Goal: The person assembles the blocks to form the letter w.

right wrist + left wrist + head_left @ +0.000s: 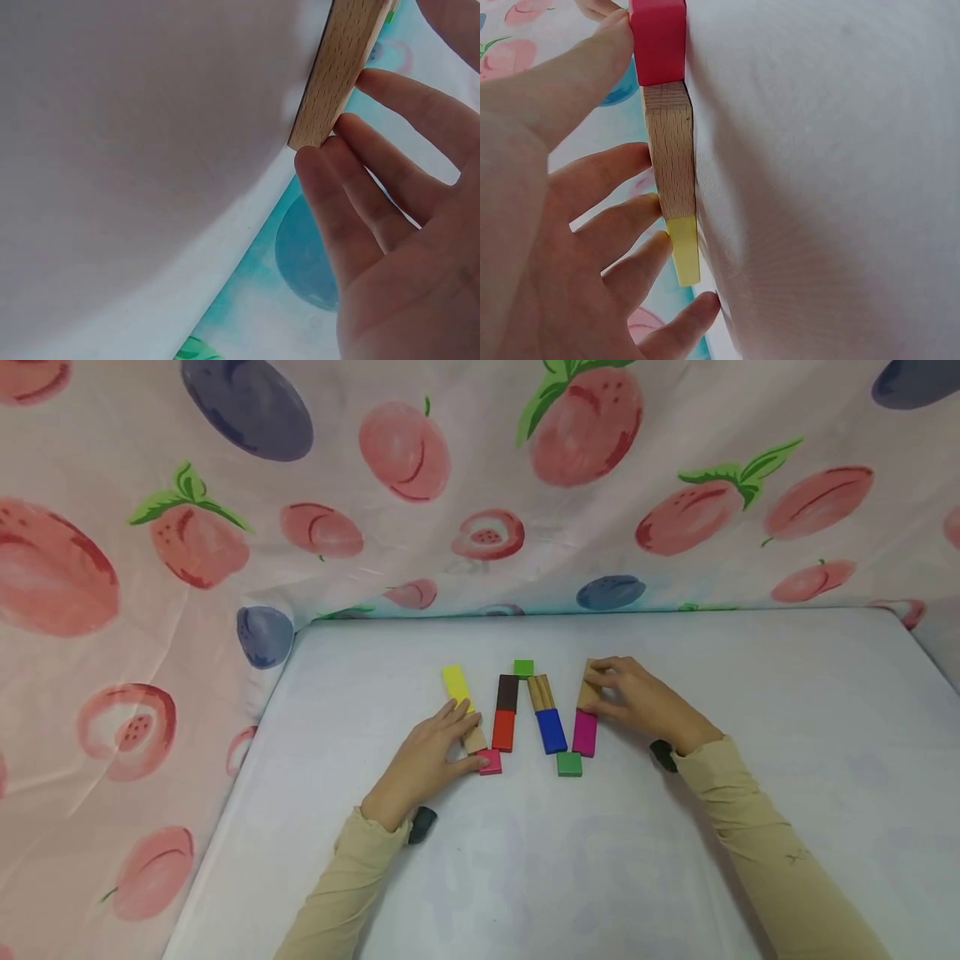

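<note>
Flat coloured blocks form a zigzag, like a W, on the white table. My left hand [429, 755] lies over its left stroke, fingers spread. Its thumb touches the pink block [660, 41]. Its fingertips lie along the plain wood block [672, 154] and the yellow block [685, 253]. At the right stroke, fingertips of my right hand [639, 695] touch the side and far end of another plain wood block [336, 79], which sits above a magenta block [584, 733]. Between the hands are dark brown [507, 693], red [503, 732], grooved wood [541, 692] and blue [551, 732] blocks.
A light green block [523, 668] sits at the top middle of the zigzag, a green block [569, 765] at its lower right bend. Behind the table [480, 877] hangs a fruit-print cloth [495, 468], which also runs down the left side.
</note>
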The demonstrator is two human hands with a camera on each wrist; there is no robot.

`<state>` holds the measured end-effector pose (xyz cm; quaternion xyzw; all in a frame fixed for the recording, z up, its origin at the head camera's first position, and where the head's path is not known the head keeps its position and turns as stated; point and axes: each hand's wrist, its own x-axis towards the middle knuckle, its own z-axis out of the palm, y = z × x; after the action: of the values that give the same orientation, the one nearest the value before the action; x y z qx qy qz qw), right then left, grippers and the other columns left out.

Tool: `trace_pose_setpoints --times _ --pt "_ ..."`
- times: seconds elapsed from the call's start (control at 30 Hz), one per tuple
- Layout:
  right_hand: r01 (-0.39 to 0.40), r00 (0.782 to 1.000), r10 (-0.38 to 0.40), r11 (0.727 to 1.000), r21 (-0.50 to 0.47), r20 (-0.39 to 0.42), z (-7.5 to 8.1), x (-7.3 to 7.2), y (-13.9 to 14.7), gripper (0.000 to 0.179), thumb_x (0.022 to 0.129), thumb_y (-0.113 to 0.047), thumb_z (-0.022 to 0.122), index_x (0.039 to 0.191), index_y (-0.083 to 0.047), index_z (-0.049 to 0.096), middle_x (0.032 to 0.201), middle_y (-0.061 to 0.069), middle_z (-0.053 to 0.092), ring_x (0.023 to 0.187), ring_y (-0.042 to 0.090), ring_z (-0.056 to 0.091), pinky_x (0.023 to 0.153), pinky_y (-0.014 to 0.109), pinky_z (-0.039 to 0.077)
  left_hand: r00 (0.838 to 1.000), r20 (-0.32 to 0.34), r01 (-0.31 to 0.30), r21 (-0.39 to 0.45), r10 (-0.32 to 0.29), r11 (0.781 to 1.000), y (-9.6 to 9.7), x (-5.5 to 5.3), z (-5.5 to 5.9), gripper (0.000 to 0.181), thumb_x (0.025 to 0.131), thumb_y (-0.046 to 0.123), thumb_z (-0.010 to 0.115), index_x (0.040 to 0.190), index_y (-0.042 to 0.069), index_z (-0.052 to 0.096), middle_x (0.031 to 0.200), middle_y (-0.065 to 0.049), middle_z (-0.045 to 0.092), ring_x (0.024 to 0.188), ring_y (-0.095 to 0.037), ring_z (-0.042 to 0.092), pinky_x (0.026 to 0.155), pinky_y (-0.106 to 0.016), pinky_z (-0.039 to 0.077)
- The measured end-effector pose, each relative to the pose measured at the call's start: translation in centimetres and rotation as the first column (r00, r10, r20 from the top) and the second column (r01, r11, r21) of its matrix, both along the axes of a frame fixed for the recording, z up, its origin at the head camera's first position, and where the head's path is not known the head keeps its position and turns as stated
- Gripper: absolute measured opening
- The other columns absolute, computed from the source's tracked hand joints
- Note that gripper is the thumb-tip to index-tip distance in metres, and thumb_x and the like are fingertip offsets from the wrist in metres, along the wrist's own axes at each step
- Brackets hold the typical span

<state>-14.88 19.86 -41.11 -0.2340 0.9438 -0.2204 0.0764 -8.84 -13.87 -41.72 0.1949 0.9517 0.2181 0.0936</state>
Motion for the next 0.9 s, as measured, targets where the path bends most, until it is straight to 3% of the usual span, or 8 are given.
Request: trace_pose_setpoints --times 0.73,0.9 --pt "-0.032 0.998 0.032 0.999 0.009 -0.048 0.01 0.47 -0.28 0.049 0.092 -0.025 0.073 0.132 0.001 0.062 0.143 0.02 0.05 0.134 0.036 0.042 0.11 0.054 0.04 1.0 0.007 -0.006 -0.015 0.006 1.0 0.07 0.0 0.41 0.071 0.087 0.048 0.073 0.147 0.016 0.05 0.16 -0.005 0.034 0.151 -0.025 0.024 0.118 -0.05 0.031" --pt "-0.036 0.998 0.036 0.999 0.004 -0.054 0.59 0.96 -0.6 0.046 0.092 -0.024 0.073 0.13 0.0 0.063 0.143 0.019 0.05 0.135 0.035 0.042 0.109 0.054 0.041 1.0 0.012 0.005 -0.027 -0.005 1.0 0.07 -0.05 0.48 0.071 0.088 0.048 0.072 0.147 0.016 0.05 0.161 -0.005 0.034 0.152 -0.025 0.023 0.118 -0.05 0.031"
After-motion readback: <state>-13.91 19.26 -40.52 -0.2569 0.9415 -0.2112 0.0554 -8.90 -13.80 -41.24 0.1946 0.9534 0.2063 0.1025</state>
